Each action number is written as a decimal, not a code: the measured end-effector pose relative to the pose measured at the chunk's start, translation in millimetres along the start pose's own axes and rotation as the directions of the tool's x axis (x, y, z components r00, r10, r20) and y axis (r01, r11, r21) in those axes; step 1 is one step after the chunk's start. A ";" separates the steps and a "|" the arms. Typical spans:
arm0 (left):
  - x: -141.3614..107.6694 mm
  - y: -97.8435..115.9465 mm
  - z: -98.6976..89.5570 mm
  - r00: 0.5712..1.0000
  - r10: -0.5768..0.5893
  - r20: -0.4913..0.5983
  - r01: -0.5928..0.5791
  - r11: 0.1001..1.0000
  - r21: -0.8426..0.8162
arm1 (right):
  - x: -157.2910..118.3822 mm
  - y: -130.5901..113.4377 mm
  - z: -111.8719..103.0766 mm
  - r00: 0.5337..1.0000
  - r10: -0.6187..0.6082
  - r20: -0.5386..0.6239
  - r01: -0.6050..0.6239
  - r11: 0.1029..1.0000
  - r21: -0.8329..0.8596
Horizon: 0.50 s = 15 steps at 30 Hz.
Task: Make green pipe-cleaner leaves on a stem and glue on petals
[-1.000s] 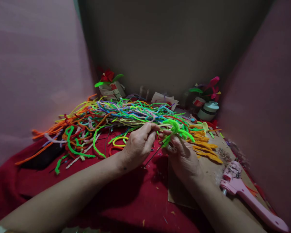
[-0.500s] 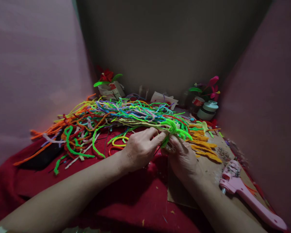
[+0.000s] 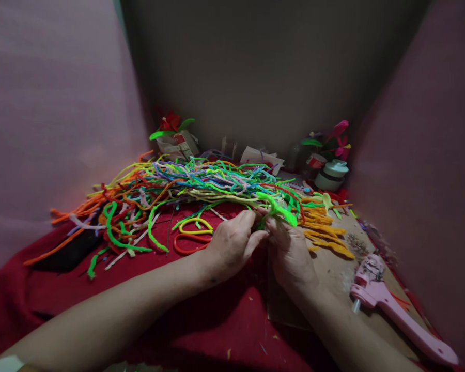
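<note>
Bright green pipe cleaners [image 3: 282, 211], bent into loops, stick up from between my two hands, which meet at the middle right of the view. My left hand [image 3: 236, 240] is closed, thumb and fingers pinching at the lower left of the green piece. My right hand [image 3: 292, 253] is closed around its base from the right. The fingertips hide the part where the pieces join. Just left of my left hand lie scissors with one yellow and one red handle loop [image 3: 196, 226], partly behind the hand.
A heap of many-coloured pipe cleaners [image 3: 217, 178] stretches behind my hands. Orange-yellow pipe cleaner pieces [image 3: 327, 237] lie on cardboard [image 3: 333, 271] at right, near a pink glue gun [image 3: 387, 305]. A pale lidded jar [image 3: 332, 175] and pipe-cleaner flowers [image 3: 170, 122] stand behind. Red cloth [image 3: 217, 320] covers the table.
The green piece has turned and dipped between my fingers, showing fewer loops. A whitish, perforated round thing by my right fingers is now hidden. My left hand has shifted slightly, uncovering more scissor handle.
</note>
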<state>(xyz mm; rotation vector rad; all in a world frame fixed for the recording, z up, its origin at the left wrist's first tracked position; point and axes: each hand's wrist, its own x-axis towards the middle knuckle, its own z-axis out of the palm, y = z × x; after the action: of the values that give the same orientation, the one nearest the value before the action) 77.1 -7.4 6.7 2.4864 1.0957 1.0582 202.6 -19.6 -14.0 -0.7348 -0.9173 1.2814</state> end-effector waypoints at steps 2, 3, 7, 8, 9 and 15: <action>0.5 -1.0 2.1 1.000 0.010 0.005 -0.010 1.000 0.003 | -1.3 0.5 0.0 0.999 -0.038 0.006 0.038 0.999 -0.035; 0.8 -1.2 2.4 1.000 0.019 0.002 -0.019 1.000 -0.012 | -2.1 -0.3 0.7 0.998 -0.058 0.009 0.058 0.997 -0.060; 1.6 1.3 1.1 1.000 -0.024 -0.020 0.020 0.982 -0.189 | -6.2 -6.1 5.7 0.993 -0.116 0.008 0.116 0.983 -0.142; 1.7 2.9 0.4 0.998 -0.060 -0.015 0.054 0.966 -0.253 | -7.0 -7.0 6.7 0.992 -0.129 0.007 0.129 0.982 -0.141; 1.7 4.9 -0.3 0.995 -0.098 -0.006 0.091 0.944 -0.318 | -7.6 -7.4 7.6 0.990 -0.144 0.007 0.143 0.981 -0.132; 4.0 18.3 -5.4 0.958 -0.271 0.090 0.262 0.710 -0.653 | -6.2 -7.2 10.2 0.977 -0.212 -0.003 0.210 0.971 -0.118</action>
<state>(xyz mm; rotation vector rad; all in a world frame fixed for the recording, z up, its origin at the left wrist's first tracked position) 85.3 -17.7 21.1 1.6987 0.8425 1.1213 196.7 -27.3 -3.9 -0.7170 -1.0359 1.0399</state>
